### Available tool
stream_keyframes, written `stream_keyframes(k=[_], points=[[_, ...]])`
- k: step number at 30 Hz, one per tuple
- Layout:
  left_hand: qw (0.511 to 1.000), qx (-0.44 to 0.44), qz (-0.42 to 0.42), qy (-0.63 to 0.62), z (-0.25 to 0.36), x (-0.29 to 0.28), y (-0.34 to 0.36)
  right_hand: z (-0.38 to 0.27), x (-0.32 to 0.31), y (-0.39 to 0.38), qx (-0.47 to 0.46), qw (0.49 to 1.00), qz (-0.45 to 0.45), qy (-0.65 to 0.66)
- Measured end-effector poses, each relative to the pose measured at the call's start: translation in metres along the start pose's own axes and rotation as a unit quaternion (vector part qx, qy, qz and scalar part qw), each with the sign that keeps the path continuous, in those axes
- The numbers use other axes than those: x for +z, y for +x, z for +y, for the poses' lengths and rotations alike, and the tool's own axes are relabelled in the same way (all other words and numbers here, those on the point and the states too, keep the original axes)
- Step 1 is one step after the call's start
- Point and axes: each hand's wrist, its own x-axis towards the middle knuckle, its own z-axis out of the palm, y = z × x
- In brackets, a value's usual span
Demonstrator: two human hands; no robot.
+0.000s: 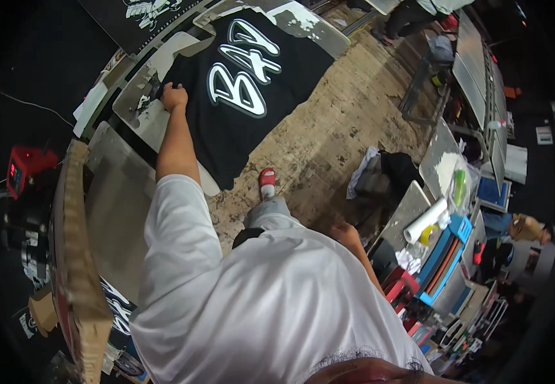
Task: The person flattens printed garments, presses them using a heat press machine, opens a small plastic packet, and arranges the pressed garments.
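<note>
A black shirt (303, 70) with large white lettering lies spread over a pale printing board (142, 110) at the upper left, its lower part hanging past the board's edge. My left hand (174, 97) reaches out to the shirt's left edge, and the fingers are curled closed on the cloth there. Down by my right side hangs my right hand (346, 233), away from the shirt. It is small and dim, and its fingers cannot be made out well enough to tell their state.
Bare pale boards (117, 185) stand along the left, near a red box with a lit display (24, 169). Scuffed wooden floor (316, 141) runs between the rows. On the right are a white roll (426, 221), a blue rack (444, 259) and a dark bundle (399, 173). Other people stand farther off.
</note>
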Motion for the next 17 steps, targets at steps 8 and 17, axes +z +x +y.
stream_keyframes(k=[8,17], points=[[0.972,0.031,-0.024,0.233,0.069,-0.017,0.001,-0.087,-0.082,0.072,0.096,0.979,0.044,-0.177],[0.860,0.279,-0.383,-0.189,0.192,-0.029,-0.164,-0.220,-0.087,0.240,-0.169,0.956,0.088,-0.224]])
